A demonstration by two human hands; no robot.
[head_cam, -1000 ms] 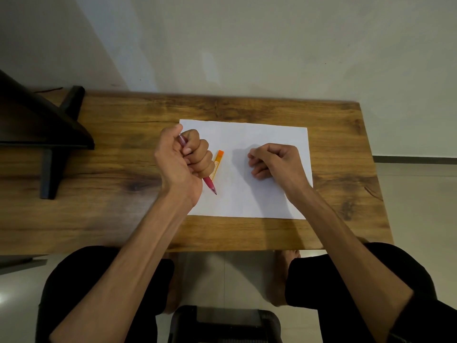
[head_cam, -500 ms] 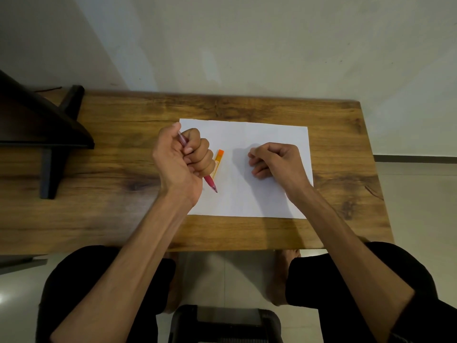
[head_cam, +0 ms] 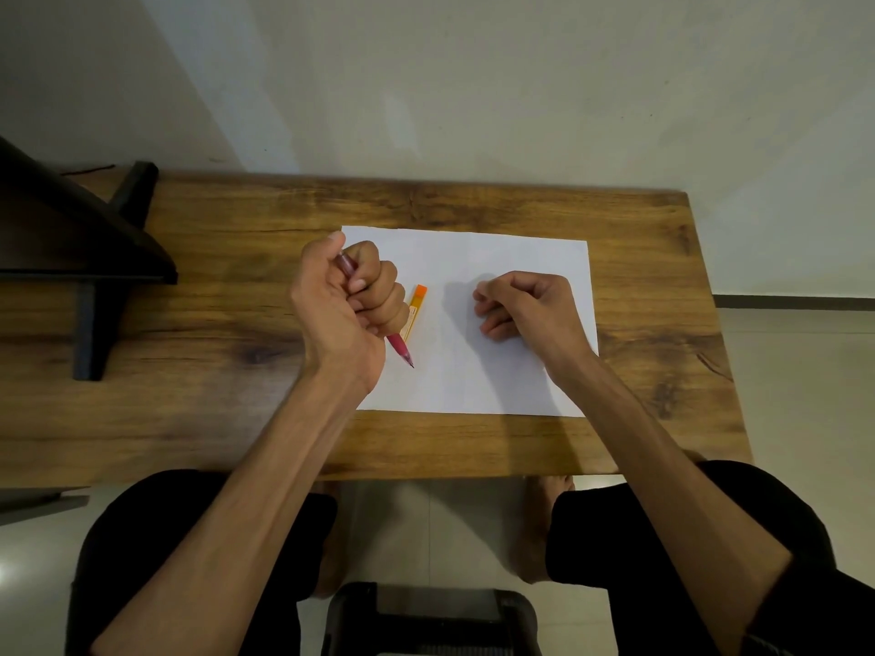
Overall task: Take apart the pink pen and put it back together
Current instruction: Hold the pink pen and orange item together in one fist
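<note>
My left hand (head_cam: 348,300) is closed in a fist around the pink pen (head_cam: 400,347), over the left part of a white sheet of paper (head_cam: 497,258). The pen's tip sticks out below the fist and points toward me and to the right; its back end shows beside the thumb. My right hand (head_cam: 525,305) rests curled on the right part of the sheet, with nothing visible in it. An orange pen (head_cam: 416,303) lies on the paper just right of my left fist, partly hidden by it.
The paper lies on a wooden table (head_cam: 213,324). A black stand (head_cam: 85,258) sits at the table's left end. The table's right edge is near my right forearm. Below the front edge are my knees and a dark stool (head_cam: 431,617).
The left fist with the pink pen has shifted very slightly; the right hand has stayed where it was.
</note>
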